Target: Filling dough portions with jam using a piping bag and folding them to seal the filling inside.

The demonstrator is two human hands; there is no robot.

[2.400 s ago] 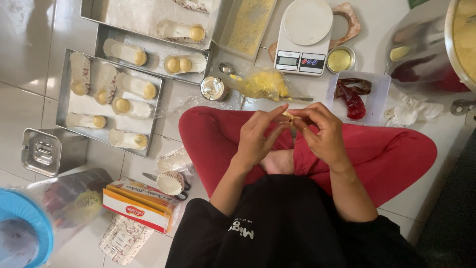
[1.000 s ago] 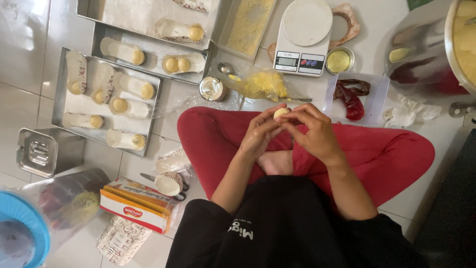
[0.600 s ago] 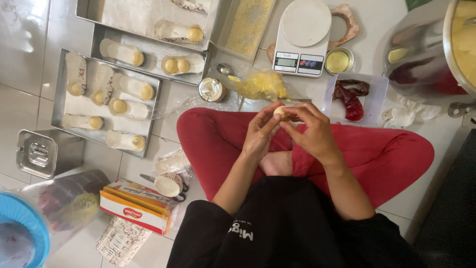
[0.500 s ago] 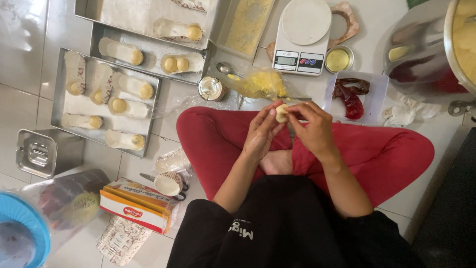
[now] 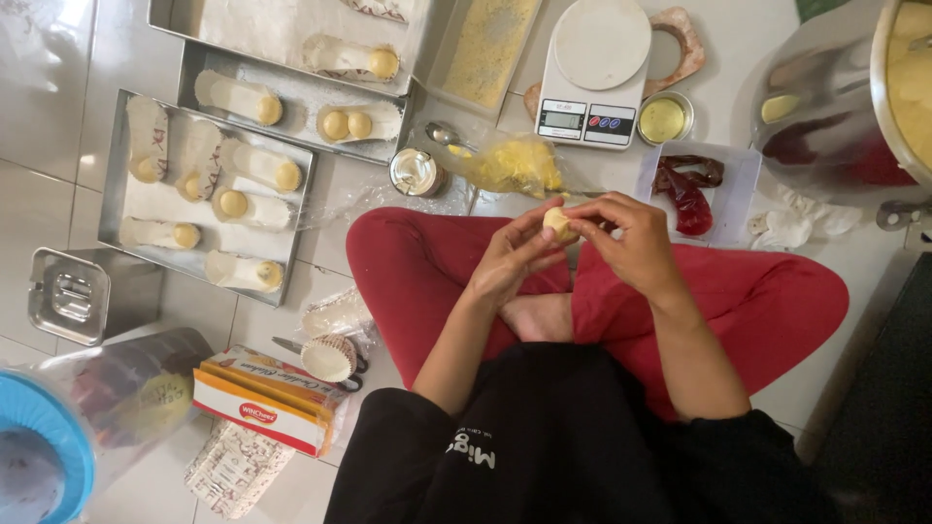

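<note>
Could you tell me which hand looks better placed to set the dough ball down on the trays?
Probably the left hand: it touches the dough ball and lies nearer the trays on that side; the right hand would have to cross over.

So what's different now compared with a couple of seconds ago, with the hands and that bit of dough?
Little has changed. Both hands, left hand and right hand, keep the small dough ball pinched between their fingertips above the lap; it looks rounder now, and the fingers have shifted around it. Nothing was let go. The baking trays, kitchen scale and cheese box stayed put.
</note>
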